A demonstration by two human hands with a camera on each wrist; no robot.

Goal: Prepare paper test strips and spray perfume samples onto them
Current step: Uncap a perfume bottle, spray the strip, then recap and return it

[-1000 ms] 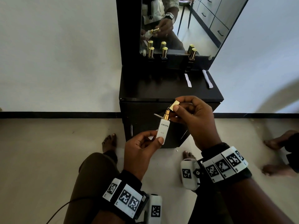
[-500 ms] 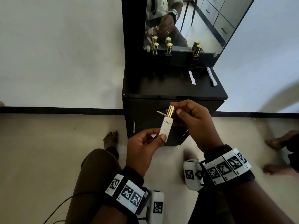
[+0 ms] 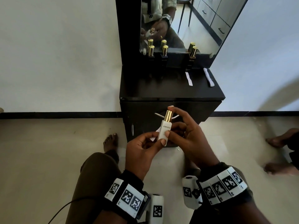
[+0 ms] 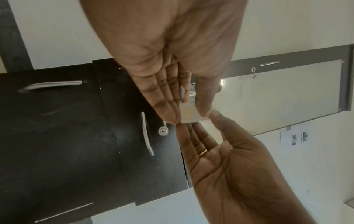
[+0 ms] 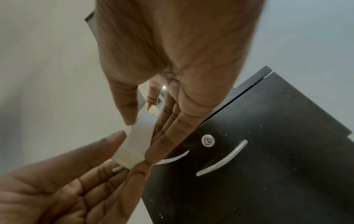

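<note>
Gold cap (image 3: 168, 115) back on white bottle (image 3: 163, 130)

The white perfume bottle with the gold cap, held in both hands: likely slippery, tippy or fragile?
The white perfume bottle looks smooth and glossy, so probably somewhat slippery. Tall and narrow, it would likely tip easily if stood upright. Fingertips of the left hand and right hand suffice, suggesting it is light.

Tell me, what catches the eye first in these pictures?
A small white perfume bottle with a gold cap, printed "clensta", is held upright between both hands: left hand at its base, right hand on its side, one fingertip at the cap. Behind stands a black cabinet with three gold-capped dark bottles against its mirror.
</note>
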